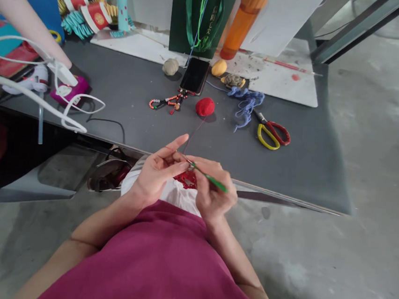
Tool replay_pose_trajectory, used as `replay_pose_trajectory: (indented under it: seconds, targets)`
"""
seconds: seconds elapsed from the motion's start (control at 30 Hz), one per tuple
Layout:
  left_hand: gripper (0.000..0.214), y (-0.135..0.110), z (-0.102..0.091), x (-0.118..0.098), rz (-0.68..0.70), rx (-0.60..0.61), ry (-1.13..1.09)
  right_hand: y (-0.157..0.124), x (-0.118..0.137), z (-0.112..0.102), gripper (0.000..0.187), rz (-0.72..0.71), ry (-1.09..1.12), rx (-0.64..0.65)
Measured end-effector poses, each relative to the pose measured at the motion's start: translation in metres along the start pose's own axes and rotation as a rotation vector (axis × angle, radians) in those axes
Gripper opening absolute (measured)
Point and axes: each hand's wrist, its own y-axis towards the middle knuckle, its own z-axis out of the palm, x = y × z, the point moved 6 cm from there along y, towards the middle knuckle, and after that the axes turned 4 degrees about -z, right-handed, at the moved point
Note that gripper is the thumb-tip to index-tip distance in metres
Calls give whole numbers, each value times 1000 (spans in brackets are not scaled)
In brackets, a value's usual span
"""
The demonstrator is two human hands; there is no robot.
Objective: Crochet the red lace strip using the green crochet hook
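My left hand [158, 171] pinches a small red crochet piece [186, 180], with the forefinger raised and a thin red yarn strand running over it. My right hand [213, 191] is closed round a green crochet hook [211, 178] whose tip points into the red piece. The strand leads up to a red yarn ball [205, 107] on the grey table [125, 109]. Both hands hover just in front of the table's near edge, above my lap.
On the table lie red-and-yellow scissors [271, 133], tangled blue yarn [246, 101], a black phone [195, 75], a bead string [165, 102], beige and yellow yarn balls, an orange bottle [244, 22] and a green bag. Another person's arm [28, 20] reaches in at left, over white cables.
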Motion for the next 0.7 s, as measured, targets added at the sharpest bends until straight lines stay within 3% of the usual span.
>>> replay_pose_trajectory:
  seconds: [0.07, 0.13, 0.27, 0.4, 0.7]
  targets:
    - [52, 0, 1, 2, -23, 6, -28, 0, 7, 2, 18, -132, -70, 26]
    - [52, 0, 1, 5, -72, 20, -59, -1, 7, 3, 21, -139, -39, 1]
    - [55, 2, -4, 9, -153, 30, -81, -4, -4, 0, 5, 99, 35, -110]
    - [58, 4, -9, 9, -168, 33, -58, -6, -8, -5, 9, 210, 54, -167]
    - [48, 0, 3, 5, -152, 91, -12, 0, -23, 10, 21, 465, 413, -56]
